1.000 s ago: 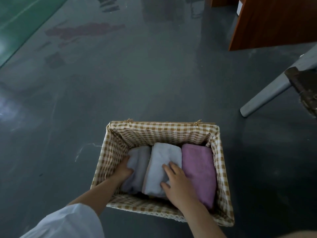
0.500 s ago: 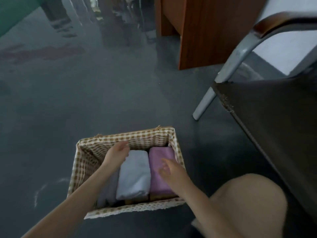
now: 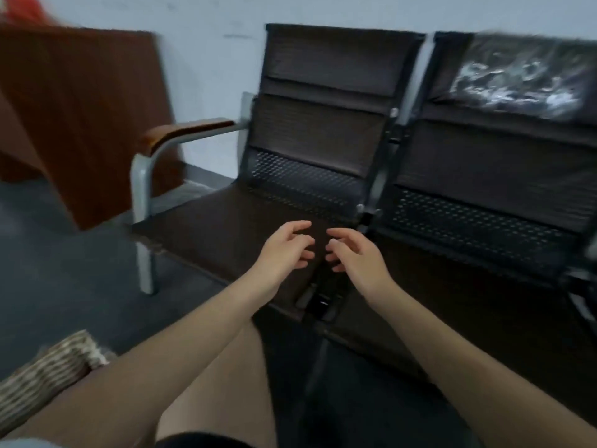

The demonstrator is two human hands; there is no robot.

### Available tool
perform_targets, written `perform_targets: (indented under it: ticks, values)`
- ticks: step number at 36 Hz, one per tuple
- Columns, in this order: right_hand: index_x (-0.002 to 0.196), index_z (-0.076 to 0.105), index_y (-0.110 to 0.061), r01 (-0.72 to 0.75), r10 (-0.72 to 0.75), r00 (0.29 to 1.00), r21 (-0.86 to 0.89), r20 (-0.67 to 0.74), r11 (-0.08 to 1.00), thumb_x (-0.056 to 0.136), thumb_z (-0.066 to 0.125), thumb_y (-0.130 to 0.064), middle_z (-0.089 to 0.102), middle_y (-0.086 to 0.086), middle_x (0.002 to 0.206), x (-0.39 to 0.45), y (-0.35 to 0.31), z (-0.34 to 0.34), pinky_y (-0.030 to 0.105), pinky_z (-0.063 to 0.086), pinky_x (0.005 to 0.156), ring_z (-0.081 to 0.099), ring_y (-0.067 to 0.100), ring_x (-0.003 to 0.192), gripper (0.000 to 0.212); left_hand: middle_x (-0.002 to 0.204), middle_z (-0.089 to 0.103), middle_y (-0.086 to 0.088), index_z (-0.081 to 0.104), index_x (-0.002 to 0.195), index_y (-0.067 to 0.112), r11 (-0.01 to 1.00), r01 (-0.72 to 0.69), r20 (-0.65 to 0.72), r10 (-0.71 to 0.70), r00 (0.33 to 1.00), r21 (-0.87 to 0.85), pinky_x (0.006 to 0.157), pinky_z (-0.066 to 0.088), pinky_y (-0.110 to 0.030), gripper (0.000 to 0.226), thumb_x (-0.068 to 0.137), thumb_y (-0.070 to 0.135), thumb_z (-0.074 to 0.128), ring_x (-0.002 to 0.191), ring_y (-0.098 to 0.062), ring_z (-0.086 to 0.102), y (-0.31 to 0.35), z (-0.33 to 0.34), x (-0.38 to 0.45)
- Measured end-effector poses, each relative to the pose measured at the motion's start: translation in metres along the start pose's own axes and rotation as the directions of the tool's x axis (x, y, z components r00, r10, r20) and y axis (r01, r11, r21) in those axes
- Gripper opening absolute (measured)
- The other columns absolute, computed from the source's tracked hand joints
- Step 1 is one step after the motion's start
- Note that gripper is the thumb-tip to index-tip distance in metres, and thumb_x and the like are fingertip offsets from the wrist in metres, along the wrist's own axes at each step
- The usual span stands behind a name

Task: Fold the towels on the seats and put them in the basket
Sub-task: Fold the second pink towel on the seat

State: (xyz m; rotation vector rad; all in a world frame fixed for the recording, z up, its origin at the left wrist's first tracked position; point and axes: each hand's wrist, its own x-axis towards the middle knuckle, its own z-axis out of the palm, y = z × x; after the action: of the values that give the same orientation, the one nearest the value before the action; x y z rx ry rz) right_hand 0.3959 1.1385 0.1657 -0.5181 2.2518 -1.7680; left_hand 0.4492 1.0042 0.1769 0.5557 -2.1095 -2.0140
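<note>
Brown seats (image 3: 226,234) stand in a row against a pale wall (image 3: 200,59). Both hands are held up in front of the seats, close together but not touching. The left hand (image 3: 284,250) has its fingers loosely bent and holds nothing. The right hand (image 3: 352,253) looks the same, with soft bent fingers and nothing in it. The basket (image 3: 48,376) sits on the dark floor (image 3: 64,270) at the bottom left, just beside the left arm. Only a blurry bit of its checked cloth shows, so I cannot tell what is inside. No towel can be seen on the near seat. Shiny crinkly plastic (image 3: 517,82) covers the top of the next seat's back. A wooden armrest (image 3: 187,130) sticks out on the left, and a big brown board (image 3: 80,124) leans behind it.
</note>
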Motion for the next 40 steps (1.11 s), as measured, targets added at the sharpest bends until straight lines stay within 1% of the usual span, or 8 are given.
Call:
perform_targets:
  ticks: [8, 19, 22, 25, 30, 34, 37, 40]
  values:
    - [0.115, 0.058, -0.018, -0.236, 0.215, 0.847, 0.018, -0.486, 0.972, 0.099, 0.051, -0.020, 0.061, -0.001, 0.092, -0.041, 0.052, -0.221, 0.025, 0.051, 0.070, 0.060, 0.012, 0.082, 0.018, 0.111, 0.062, -0.004, 0.047, 0.138, 0.020, 0.980, 0.198, 0.287, -0.194, 0.938, 0.015, 0.075, 0.053, -0.027, 0.039, 0.099, 0.014, 0.046, 0.096, -0.019, 0.063, -0.009, 0.195, 0.003]
    - [0.085, 0.055, -0.017, -0.435, 0.404, 0.588, 0.147, -0.701, 0.889, 0.095, 0.050, -0.015, 0.050, 0.002, 0.067, -0.126, 0.137, -0.435, 0.018, 0.038, 0.045, 0.050, 0.007, 0.044, 0.011, 0.111, 0.061, -0.005, 0.045, 0.140, 0.019, 0.940, 0.193, 0.534, -0.321, 0.782, 0.282, 0.082, 0.053, -0.030, 0.040, 0.100, 0.014, 0.046, 0.099, -0.018, 0.062, -0.023, 0.397, -0.017]
    - [0.078, 0.061, -0.015, -0.559, 0.328, 0.522, -0.026, -0.787, 0.828, 0.080, 0.053, -0.027, 0.059, 0.008, 0.072, -0.148, 0.174, -0.472, 0.028, 0.044, 0.063, 0.059, 0.025, 0.068, 0.015, 0.105, 0.062, -0.005, 0.049, 0.135, 0.015, 0.926, 0.210, 0.552, -0.358, 0.753, 0.313, 0.079, 0.052, -0.031, 0.036, 0.100, 0.013, 0.046, 0.092, -0.019, 0.062, -0.019, 0.443, -0.009]
    - [0.102, 0.066, -0.008, -0.685, 0.265, 0.430, -0.121, -0.863, 0.719, 0.086, 0.054, -0.033, 0.068, 0.018, 0.102, -0.170, 0.209, -0.506, 0.039, 0.047, 0.086, 0.061, 0.036, 0.099, 0.033, 0.099, 0.060, -0.005, 0.051, 0.130, 0.012, 0.918, 0.169, 0.580, -0.361, 0.730, 0.358, 0.074, 0.050, -0.028, 0.030, 0.101, 0.015, 0.044, 0.081, -0.017, 0.059, -0.011, 0.488, 0.002]
    - [0.127, 0.055, -0.007, -0.838, 0.093, 0.243, -0.161, -0.966, 0.521, 0.091, 0.055, -0.037, 0.053, 0.021, 0.129, -0.188, 0.219, -0.550, 0.045, 0.034, 0.102, 0.042, 0.038, 0.123, 0.048, 0.090, 0.058, 0.000, 0.048, 0.133, 0.015, 0.877, 0.011, 0.630, -0.354, 0.691, 0.481, 0.071, 0.050, -0.025, 0.033, 0.101, 0.018, 0.042, 0.074, -0.013, 0.056, -0.020, 0.575, 0.008]
    - [0.142, 0.041, -0.019, -0.874, 0.147, 0.258, -0.166, -0.955, 0.457, 0.088, 0.057, -0.050, 0.039, 0.020, 0.142, -0.183, 0.230, -0.583, 0.049, 0.029, 0.107, 0.032, 0.038, 0.133, 0.064, 0.090, 0.056, 0.000, 0.045, 0.139, 0.019, 0.874, -0.061, 0.697, -0.341, 0.630, 0.482, 0.066, 0.052, -0.026, 0.042, 0.096, 0.018, 0.045, 0.069, -0.012, 0.056, -0.054, 0.639, -0.007]
    - [0.151, 0.024, -0.027, -0.868, 0.241, 0.307, -0.167, -0.921, 0.467, 0.086, 0.059, -0.056, 0.030, 0.020, 0.148, -0.176, 0.242, -0.596, 0.053, 0.034, 0.105, 0.032, 0.042, 0.133, 0.080, 0.109, 0.060, -0.002, 0.040, 0.142, 0.026, 0.903, -0.092, 0.760, -0.295, 0.580, 0.420, 0.078, 0.057, -0.031, 0.048, 0.095, 0.027, 0.050, 0.091, -0.017, 0.061, -0.075, 0.672, -0.022]
    - [0.154, 0.013, -0.028, -0.892, 0.251, 0.398, -0.309, -0.882, 0.329, 0.089, 0.052, -0.060, 0.031, 0.020, 0.147, -0.171, 0.255, -0.604, 0.049, 0.041, 0.097, 0.042, 0.044, 0.126, 0.082, 0.128, 0.055, -0.004, 0.031, 0.146, 0.034, 0.877, -0.310, 0.812, -0.139, 0.566, 0.366, 0.082, 0.052, -0.033, 0.054, 0.094, 0.034, 0.046, 0.107, -0.022, 0.059, -0.088, 0.692, -0.025]
